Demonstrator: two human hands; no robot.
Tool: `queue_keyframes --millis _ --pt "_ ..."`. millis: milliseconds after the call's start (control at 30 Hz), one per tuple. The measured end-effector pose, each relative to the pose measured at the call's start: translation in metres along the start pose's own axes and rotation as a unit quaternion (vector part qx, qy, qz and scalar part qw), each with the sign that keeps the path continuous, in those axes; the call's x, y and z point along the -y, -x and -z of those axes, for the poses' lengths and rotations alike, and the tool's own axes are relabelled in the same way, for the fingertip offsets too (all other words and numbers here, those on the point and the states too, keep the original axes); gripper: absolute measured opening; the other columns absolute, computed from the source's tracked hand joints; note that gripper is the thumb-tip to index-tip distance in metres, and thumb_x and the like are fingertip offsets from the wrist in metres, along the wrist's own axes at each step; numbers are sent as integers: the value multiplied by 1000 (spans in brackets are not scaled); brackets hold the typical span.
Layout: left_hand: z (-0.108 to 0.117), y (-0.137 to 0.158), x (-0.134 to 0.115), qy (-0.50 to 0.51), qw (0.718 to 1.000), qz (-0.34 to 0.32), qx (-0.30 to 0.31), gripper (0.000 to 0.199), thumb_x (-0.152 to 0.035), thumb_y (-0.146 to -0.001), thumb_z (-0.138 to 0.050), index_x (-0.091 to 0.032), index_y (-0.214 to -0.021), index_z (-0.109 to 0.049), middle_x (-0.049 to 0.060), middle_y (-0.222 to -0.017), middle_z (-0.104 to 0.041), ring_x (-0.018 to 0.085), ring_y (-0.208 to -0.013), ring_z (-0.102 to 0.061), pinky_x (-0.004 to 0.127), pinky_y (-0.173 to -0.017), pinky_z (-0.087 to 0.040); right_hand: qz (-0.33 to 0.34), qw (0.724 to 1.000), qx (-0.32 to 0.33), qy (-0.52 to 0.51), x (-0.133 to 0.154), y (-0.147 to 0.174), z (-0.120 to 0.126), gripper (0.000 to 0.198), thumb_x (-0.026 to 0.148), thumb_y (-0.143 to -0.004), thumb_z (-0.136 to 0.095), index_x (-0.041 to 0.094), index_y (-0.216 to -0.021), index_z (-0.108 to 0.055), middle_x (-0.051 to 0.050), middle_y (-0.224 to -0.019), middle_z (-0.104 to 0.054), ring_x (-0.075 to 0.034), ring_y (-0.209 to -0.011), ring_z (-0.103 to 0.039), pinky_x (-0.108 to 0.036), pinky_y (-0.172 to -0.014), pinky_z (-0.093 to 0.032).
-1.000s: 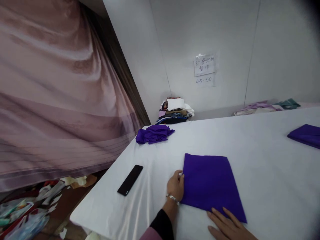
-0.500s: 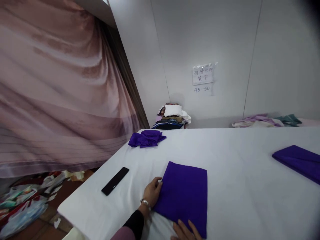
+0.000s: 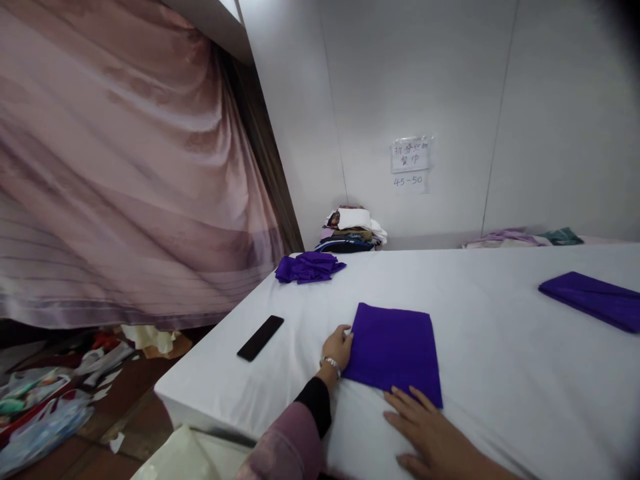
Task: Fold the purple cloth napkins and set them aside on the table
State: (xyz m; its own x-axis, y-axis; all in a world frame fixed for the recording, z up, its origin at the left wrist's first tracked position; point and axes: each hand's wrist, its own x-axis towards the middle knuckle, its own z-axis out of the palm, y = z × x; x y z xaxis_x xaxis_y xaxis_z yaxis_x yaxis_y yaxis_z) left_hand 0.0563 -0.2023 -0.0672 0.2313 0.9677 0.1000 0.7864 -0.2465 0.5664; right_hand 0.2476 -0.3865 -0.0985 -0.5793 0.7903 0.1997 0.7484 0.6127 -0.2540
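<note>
A purple cloth napkin (image 3: 393,347), folded into a flat near-square, lies on the white-covered table in front of me. At its left edge rests my left hand (image 3: 337,348), palm down, its bent fingers slightly apart and the tips touching the cloth. My right hand (image 3: 423,427) is spread open at the near edge, fingertips on the cloth and the palm over the white cover. A silver band circles my left wrist. To the left of the napkin lies a black phone-like slab (image 3: 261,338).
Crumpled purple cloths (image 3: 310,267) lie at the table's far left corner. Another folded purple cloth (image 3: 593,300) is at the right. Behind the table stands a fabric pile (image 3: 350,233). A pink curtain (image 3: 150,187) hangs left, above plastic bags (image 3: 45,420) on the floor.
The view has shifted, so the table and its things appear higher and farther right. More of my right hand shows. Both hands still touch the same edges of the napkin, which looks unchanged.
</note>
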Motion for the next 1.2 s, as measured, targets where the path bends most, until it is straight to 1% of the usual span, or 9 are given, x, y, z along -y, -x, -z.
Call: queue_keyframes --millis 100,167,267,367,467,733,933,1067,1200 --pt "2 2 -3 -13 1000 -5 3 24 -27 -89 -46 -23 -110 -57 -2 -74 -65 13 -72 -60 22 -64 -40 -54 997 32 -53 13 6 15 63 52 -86 -41 38 -144 -19 -1 -147 -20 -29 -134 -20 -58 -107 -23" --pt "1 4 -4 -17 1000 -7 8 26 -28 -90 -45 -23 -113 -55 -1 -78 -66 14 -76 -61 22 -66 -41 -60 994 49 -77 17 7 22 59 52 -88 -39 33 -143 -28 -4 -148 -23 -27 -136 -19 -57 -108 -17" --pt "1 5 -4 -17 1000 -11 16 28 -29 -91 -43 -23 -116 -53 0 -81 -67 15 -79 -62 24 -68 -42 -73 993 47 -80 19 4 26 59 52 -90 -38 30 -144 -26 -5 -150 -23 -24 -137 -17 -53 -109 -14" --pt "1 6 -5 -22 999 -11 21 29 -30 -90 -43 -24 -117 -53 1 -83 -68 17 -82 -62 26 -70 -42 -131 991 16 -36 15 1 20 59 53 -90 -35 29 -144 -26 -6 -150 -23 -25 -137 -17 -54 -109 -14" --pt "1 6 -6 -36 999 0 25 31 -30 -91 -42 -24 -119 -52 3 -85 -69 18 -85 -63 27 -72 -43 -180 984 12 -1 8 0 11 59 55 -90 -33 27 -142 -30 -7 -149 -27 -26 -137 -20 -54 -109 -16" --pt "-2 4 -8 -80 996 23 40 33 -31 -91 -41 -23 -122 -50 8 -95 -69 22 -91 -63 31 -78 -43 -215 976 -10 23 -3 13 8 59 56 -90 -31 29 -142 -31 -6 -148 -29 -26 -137 -21 -53 -109 -15" --pt "1 -1 -12 -71 996 42 42 44 -48 -92 -32 -20 -122 -48 8 -97 -69 22 -94 -63 30 -75 -44 -229 973 -20 32 -3 13 12 61 57 -90 -28 24 -141 -34 -7 -148 -30 -25 -137 -20 -52 -109 -14" --pt "-2 0 -18 -86 994 50 43 37 -40 -91 -38 -20 -120 -50 9 -99 -69 23 -94 -63 31 -75 -43 -252 965 -48 51 -9 1 23 63 59 -90 -26 22 -140 -37 -10 -146 -32 -27 -136 -22 -52 -109 -14" --pt "-4 2 -21 -101 993 43 49 30 -33 -90 -44 -22 -116 -53 8 -98 -69 22 -93 -63 30 -76 -42 -261 962 -55 56 -17 -28 32 70 64 -87 -24 19 -141 -36 -12 -147 -32 -27 -137 -21 -50 -109 -14"
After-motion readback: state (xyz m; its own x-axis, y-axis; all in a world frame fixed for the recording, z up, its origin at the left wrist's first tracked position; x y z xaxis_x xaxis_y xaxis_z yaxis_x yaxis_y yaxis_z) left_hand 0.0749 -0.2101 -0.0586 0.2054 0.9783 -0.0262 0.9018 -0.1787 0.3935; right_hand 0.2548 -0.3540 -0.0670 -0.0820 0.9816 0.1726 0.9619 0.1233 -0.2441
